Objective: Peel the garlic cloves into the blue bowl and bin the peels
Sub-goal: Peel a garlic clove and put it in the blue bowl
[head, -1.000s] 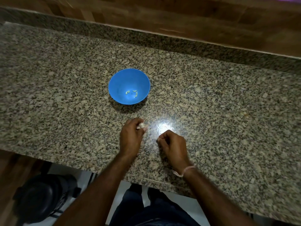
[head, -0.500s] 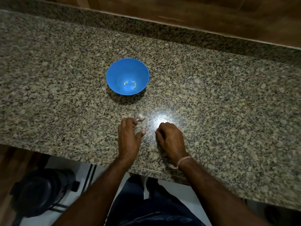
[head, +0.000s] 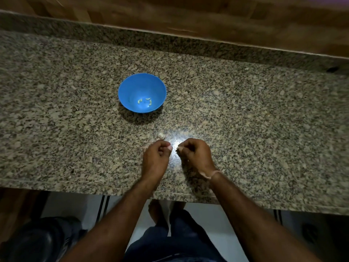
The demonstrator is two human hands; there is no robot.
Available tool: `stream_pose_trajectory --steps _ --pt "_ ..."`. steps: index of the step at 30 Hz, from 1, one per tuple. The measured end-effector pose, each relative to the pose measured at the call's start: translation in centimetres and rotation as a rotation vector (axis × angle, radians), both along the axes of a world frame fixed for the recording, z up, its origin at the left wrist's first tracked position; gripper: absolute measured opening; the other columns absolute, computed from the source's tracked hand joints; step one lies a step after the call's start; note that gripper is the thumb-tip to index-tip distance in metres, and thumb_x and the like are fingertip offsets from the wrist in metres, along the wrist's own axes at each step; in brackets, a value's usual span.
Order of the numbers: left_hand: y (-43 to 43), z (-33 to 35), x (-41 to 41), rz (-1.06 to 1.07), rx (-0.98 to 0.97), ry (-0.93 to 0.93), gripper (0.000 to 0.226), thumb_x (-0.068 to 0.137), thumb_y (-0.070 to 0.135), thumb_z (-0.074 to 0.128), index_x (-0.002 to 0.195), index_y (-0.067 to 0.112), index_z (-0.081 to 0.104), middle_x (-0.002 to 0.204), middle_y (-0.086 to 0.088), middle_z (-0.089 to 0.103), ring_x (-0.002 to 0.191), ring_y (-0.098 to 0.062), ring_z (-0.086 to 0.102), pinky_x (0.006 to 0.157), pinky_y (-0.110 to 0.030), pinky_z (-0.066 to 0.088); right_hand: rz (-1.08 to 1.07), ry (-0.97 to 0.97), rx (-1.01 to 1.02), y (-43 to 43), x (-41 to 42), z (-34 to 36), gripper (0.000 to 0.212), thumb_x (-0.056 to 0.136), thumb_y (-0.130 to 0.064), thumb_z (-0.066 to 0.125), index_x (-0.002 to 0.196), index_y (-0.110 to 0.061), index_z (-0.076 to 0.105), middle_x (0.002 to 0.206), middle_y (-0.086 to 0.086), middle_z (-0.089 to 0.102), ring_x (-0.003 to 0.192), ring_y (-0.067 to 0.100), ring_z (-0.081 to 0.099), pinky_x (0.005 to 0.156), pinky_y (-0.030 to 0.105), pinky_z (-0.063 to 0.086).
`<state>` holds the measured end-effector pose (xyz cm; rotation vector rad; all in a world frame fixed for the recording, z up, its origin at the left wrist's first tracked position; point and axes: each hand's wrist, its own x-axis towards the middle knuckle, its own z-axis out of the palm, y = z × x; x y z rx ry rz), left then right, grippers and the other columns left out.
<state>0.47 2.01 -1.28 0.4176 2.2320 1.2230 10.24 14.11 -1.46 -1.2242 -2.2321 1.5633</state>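
Observation:
The blue bowl (head: 128, 87) stands on the granite counter (head: 264, 120) and holds a few peeled garlic cloves (head: 145, 101). A small unpeeled garlic piece (head: 161, 136) lies loose on the counter, just beyond my left hand (head: 155, 159). That hand's fingers are curled, thumb against forefinger, and I see nothing in them. My right hand (head: 197, 156) is curled too and pinches a small pale bit, seemingly a garlic clove (head: 178, 148), at its fingertips. The two hands nearly meet over a bright glare spot.
The counter's front edge (head: 94, 190) runs just below my wrists. A dark round container (head: 37, 241) sits on the floor at lower left. My legs and a bare foot (head: 156, 210) show under the edge. A wooden wall (head: 188, 17) backs the counter.
My left hand has let the garlic piece down on the counter and curled back beside the right hand. The right hand has lifted slightly and turned its fingertips toward the left.

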Motion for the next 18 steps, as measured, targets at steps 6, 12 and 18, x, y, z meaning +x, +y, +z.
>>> stream_pose_trajectory --steps 6,12,18 --pt "-0.3 1.1 0.7 0.026 0.145 -0.166 0.007 0.095 0.024 0.073 0.091 0.019 0.074 0.081 0.001 0.077 0.078 -0.014 0.075 0.072 -0.037 0.063 -0.221 0.22 -0.479 -2.4 1.1 2.2 0.01 0.095 -0.002 0.073 0.103 0.004 0.075 0.094 0.026 0.076 0.082 0.032 0.073 0.083 0.053 0.064" --pt "-0.8 2.4 0.4 -0.002 0.159 -0.107 0.007 0.093 0.018 0.074 0.086 0.02 0.074 0.082 0.002 0.076 0.082 -0.017 0.073 0.071 -0.032 0.06 -0.27 0.257 -0.618 -3.4 1.5 3.2 0.02 0.096 -0.012 0.073 0.1 0.007 0.07 0.081 0.019 0.068 0.068 0.021 0.068 0.071 0.04 0.063" --pt "-0.7 3.3 -1.1 -0.022 0.098 -0.217 0.013 0.089 0.016 0.079 0.077 0.02 0.077 0.081 0.007 0.077 0.086 -0.013 0.071 0.077 -0.028 0.056 -0.165 0.239 -0.433 -3.1 1.3 2.8 0.019 0.098 -0.019 0.073 0.092 -0.001 0.073 0.079 0.01 0.071 0.073 0.02 0.065 0.071 0.034 0.058"
